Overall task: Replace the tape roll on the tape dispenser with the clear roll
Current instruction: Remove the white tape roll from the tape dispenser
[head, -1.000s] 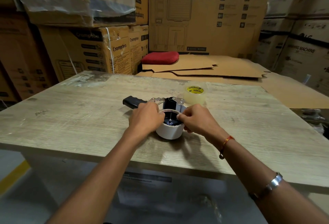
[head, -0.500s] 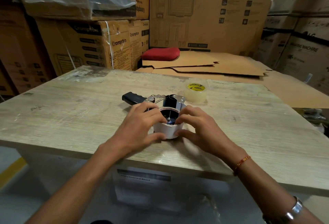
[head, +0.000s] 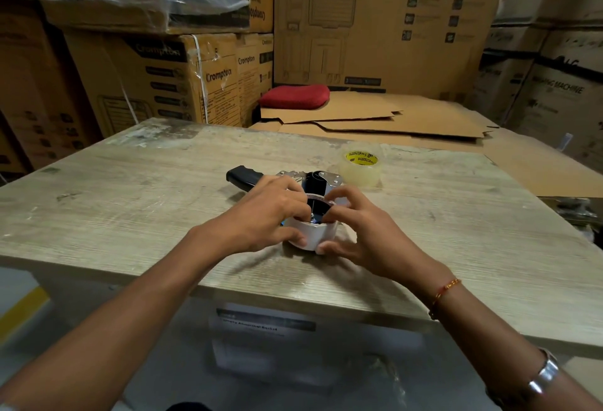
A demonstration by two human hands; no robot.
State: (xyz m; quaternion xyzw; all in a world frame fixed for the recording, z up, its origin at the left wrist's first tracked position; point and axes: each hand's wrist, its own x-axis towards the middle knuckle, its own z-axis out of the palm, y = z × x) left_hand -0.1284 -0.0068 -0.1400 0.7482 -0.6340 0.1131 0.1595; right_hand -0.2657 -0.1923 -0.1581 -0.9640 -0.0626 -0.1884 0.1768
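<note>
A tape dispenser (head: pixel 243 176) with a black handle lies on its side on the wooden table (head: pixel 130 202). A white tape roll (head: pixel 313 234) sits on its hub. My left hand (head: pixel 261 215) grips the roll from the left, thumb on its near wall and fingers over its rim. My right hand (head: pixel 355 228) grips it from the right, thumb low on the wall and fingers curled over the top. The clear roll (head: pixel 360 167), with a yellow core label, lies flat on the table just behind and to the right of the dispenser.
Stacked cardboard cartons (head: pixel 156 81) wall in the back and both sides. Flattened cardboard sheets (head: pixel 375 120) lie behind the table with a red cushion (head: pixel 295 96) on them. The table's near edge (head: pixel 293 296) runs under my forearms.
Both hands have closed more tightly around the white roll, fingers now hooked over its rim. The view has shifted slightly; the dispenser and clear roll stay where they were.
</note>
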